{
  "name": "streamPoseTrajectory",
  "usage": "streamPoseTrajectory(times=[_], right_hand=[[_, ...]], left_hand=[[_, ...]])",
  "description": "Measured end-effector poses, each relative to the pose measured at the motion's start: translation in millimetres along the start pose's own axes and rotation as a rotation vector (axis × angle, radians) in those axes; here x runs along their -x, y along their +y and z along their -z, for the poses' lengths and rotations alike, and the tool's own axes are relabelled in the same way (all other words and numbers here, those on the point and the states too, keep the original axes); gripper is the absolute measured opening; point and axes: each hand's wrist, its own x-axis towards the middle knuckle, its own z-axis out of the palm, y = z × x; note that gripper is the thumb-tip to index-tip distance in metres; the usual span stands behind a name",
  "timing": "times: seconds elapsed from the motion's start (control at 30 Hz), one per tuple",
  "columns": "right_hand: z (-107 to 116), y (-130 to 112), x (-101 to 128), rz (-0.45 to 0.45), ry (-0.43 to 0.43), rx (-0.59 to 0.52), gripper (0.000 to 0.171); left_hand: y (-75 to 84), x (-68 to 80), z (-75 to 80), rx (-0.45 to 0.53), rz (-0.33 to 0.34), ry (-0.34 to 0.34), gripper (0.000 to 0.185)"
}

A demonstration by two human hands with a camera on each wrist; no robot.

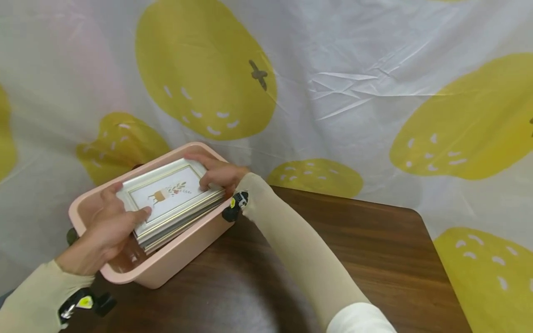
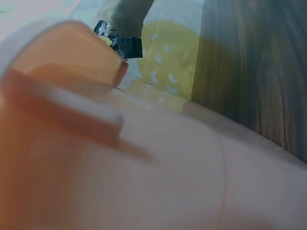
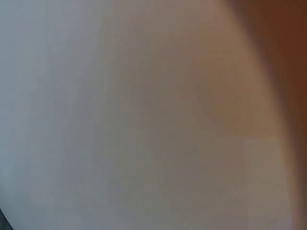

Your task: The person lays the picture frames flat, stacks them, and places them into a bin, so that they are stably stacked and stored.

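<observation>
A pink plastic basin (image 1: 189, 252) stands on the left part of the table in the head view. Inside it lies a stack of silver-white picture frames (image 1: 183, 225). The top picture frame (image 1: 164, 182) faces up and shows a small print of a brown animal with leaves. My left hand (image 1: 109, 226) grips the stack's left end, its thumb over the top frame's front. At the opposite end my right hand (image 1: 220, 173) holds the stack, thumb on the front face and fingers at the far edge. How many frames the fingers take in is hidden. Both wrist views are blurred and close.
A dark brown wooden table (image 1: 366, 240) extends to the right of the basin. Behind it hangs a pale curtain (image 1: 333, 106) with large yellow fruit shapes, close to the basin's back side. Dark wrist cameras sit on both sleeves, the right one (image 1: 235, 206) beside the basin rim.
</observation>
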Motion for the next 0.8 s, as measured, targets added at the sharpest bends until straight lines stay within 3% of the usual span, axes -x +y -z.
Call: streamPoseTrajectory(times=[0.27,0.5,0.8], right_hand=[[-9.6,-1.8,-2.2,-0.125,-0.035,-0.221,0.096],[-9.3,-3.2,-0.2,-0.139,-0.030,-0.235,0.091],[-8.0,-1.6,6.1,-0.129,-0.029,-0.214,0.086]], left_hand=[[-0.5,-0.7,4.0,-0.072,0.006,0.007,0.097],[1.2,-1.1,5.5,-0.138,-0.003,0.017,0.098],[2.8,1.8,5.4,0.007,0.042,-0.002,0.099]])
